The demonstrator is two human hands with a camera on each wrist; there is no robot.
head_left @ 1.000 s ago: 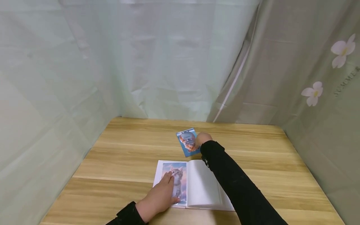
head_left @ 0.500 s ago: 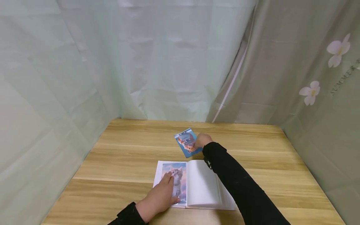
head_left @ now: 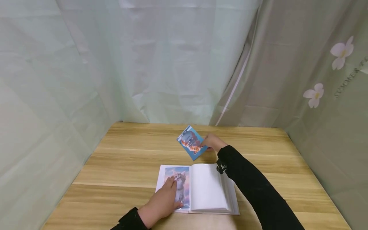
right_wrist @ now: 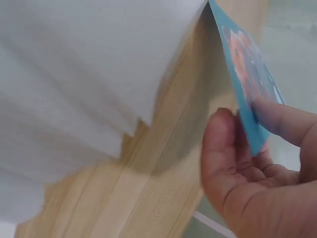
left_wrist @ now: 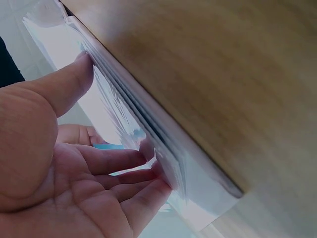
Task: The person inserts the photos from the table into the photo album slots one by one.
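An album (head_left: 208, 188) lies spread on the table, with a kitten picture (head_left: 184, 185) on its left page and a blank white right page. My left hand (head_left: 164, 199) rests on that left page, thumb and fingertips touching it; the left wrist view shows the fingers (left_wrist: 119, 161) nearly straight against the page. Beyond the album, my right hand (head_left: 213, 142) pinches a blue picture card (head_left: 190, 142) by its right corner. In the right wrist view the card (right_wrist: 245, 74) sits tilted between thumb and fingers, raised off the table.
The wooden table (head_left: 115, 166) extends around the album on every side. Pale curtains (head_left: 172, 64) hang behind it and along both sides; the right one bears printed flowers (head_left: 314, 95) and lettering.
My right hand has taken up the blue card by its corner, and the card has turned and tilted. The right forearm has shifted right. My left hand stays on the album page.
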